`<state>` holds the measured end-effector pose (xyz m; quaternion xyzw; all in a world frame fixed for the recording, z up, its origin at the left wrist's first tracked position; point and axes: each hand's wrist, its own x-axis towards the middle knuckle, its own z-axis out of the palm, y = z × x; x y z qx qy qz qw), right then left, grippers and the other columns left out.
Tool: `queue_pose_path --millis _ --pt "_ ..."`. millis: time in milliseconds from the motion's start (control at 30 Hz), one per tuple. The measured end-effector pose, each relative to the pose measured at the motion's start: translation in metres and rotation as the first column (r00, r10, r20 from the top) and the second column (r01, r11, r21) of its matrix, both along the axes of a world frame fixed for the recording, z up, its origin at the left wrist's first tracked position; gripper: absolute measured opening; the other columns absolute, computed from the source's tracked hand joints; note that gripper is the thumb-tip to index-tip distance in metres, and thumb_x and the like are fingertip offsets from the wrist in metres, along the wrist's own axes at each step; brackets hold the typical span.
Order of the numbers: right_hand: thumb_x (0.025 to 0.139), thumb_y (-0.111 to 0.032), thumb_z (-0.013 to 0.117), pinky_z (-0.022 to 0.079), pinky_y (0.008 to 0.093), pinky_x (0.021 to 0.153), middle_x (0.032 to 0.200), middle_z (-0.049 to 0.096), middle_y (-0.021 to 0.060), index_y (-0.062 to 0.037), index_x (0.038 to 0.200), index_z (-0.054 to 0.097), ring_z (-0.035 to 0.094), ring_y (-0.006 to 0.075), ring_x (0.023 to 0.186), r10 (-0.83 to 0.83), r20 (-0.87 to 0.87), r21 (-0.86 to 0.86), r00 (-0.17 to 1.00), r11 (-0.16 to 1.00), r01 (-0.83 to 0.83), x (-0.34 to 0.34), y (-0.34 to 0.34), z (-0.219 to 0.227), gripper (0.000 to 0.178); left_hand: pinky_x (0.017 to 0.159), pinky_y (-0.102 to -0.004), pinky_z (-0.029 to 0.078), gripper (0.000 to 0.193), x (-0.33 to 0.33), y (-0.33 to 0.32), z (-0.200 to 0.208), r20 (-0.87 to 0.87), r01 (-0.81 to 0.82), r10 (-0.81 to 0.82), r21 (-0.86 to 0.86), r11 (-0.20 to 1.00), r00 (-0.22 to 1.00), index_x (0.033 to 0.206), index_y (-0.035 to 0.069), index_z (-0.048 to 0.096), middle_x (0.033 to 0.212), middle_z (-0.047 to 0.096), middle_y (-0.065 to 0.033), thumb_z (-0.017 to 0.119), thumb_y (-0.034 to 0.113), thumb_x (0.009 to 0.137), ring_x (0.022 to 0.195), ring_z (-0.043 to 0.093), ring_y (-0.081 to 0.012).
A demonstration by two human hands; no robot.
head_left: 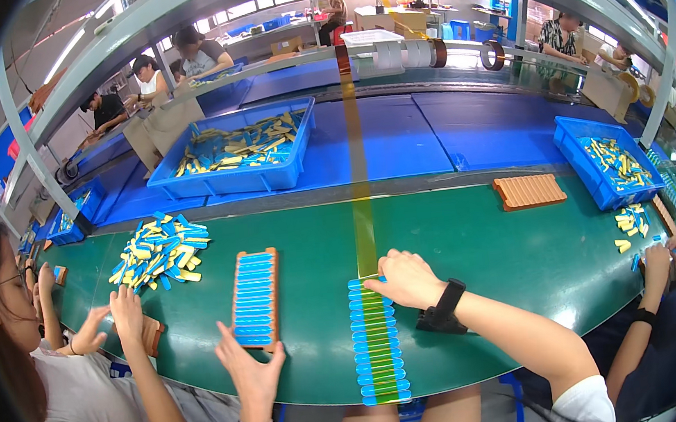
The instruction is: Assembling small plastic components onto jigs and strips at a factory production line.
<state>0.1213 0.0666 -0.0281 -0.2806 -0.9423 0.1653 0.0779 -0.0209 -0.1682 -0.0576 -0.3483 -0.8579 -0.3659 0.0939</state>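
Note:
My left hand [251,372] is open, its fingers and thumb spread around the near end of an orange-brown grooved rack [276,300]. Blue strips [254,290] lie side by side across the rack's grooves. My right hand [411,277] is closed, with curled fingers at the far end of a row of blue strips [361,347] on the table. Amber tape [364,233] comes down from above and runs along the middle of that row. The fingertips touch the tape there; exactly how they grip it is partly hidden.
A loose pile of blue and yellow pieces [162,250] lies on the green table [439,233], far left. Blue bins [228,181] stand beyond it and at right. Another grooved rack [529,191] sits at right. Co-workers' hands [125,316] work on both sides. Tape rolls [412,55] hang overhead.

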Motion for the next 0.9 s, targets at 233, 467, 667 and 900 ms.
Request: queue_pose_path --millis 233,467,667,900 --pt "0.081 -0.023 0.056 0.032 0.0180 0.053 0.069 0.055 -0.0034 -0.0021 0.082 0.062 0.042 0.0025 0.059 -0.398 -0.389 -0.894 0.831 0.381 -0.236 0.024 -0.017 0.043 0.022 0.088 -0.0440 0.029 0.092 0.065 0.026 0.010 0.005 0.175 -0.175 -0.026 0.984 0.985 0.123 -0.012 0.019 0.110 0.040 -0.0231 0.072 0.021 0.056 0.101 0.034 -0.0355" --pt "0.082 -0.016 0.054 0.043 0.0197 0.061 0.080 0.059 0.0000 -0.0030 0.083 0.059 0.054 0.0052 0.071 -0.657 -0.529 -0.832 0.537 0.276 -0.482 0.062 -0.026 0.096 0.014 0.085 -0.0430 0.030 0.096 0.134 0.051 0.014 0.104 0.333 -0.324 -0.093 0.938 0.940 0.124 -0.013 0.015 0.116 0.034 -0.0239 0.074 0.023 0.058 0.100 0.034 -0.0350" --pt "0.081 -0.012 0.056 0.039 0.0197 0.062 0.076 0.056 0.0002 -0.0005 0.079 0.058 0.048 0.0048 0.070 -0.625 -0.558 -0.827 0.546 0.368 -0.425 0.082 -0.058 0.074 0.012 0.087 -0.0390 0.031 0.064 0.103 0.034 0.013 0.127 0.438 -0.425 -0.098 0.894 0.896 0.116 -0.005 0.040 0.121 0.034 -0.0161 0.070 0.016 0.063 0.103 0.035 -0.0316" --pt "0.078 -0.006 0.058 0.042 0.0227 0.067 0.085 0.056 0.0055 0.0034 0.091 0.055 0.051 0.0088 0.076 -0.577 -0.235 -0.935 0.783 0.355 -0.019 0.150 -0.157 -0.014 0.016 0.081 -0.0351 0.033 0.047 0.110 0.038 0.017 0.088 0.503 -0.497 -0.073 0.861 0.863 0.109 0.001 0.051 0.121 0.042 -0.0112 0.067 0.011 0.066 0.096 0.041 -0.0261"
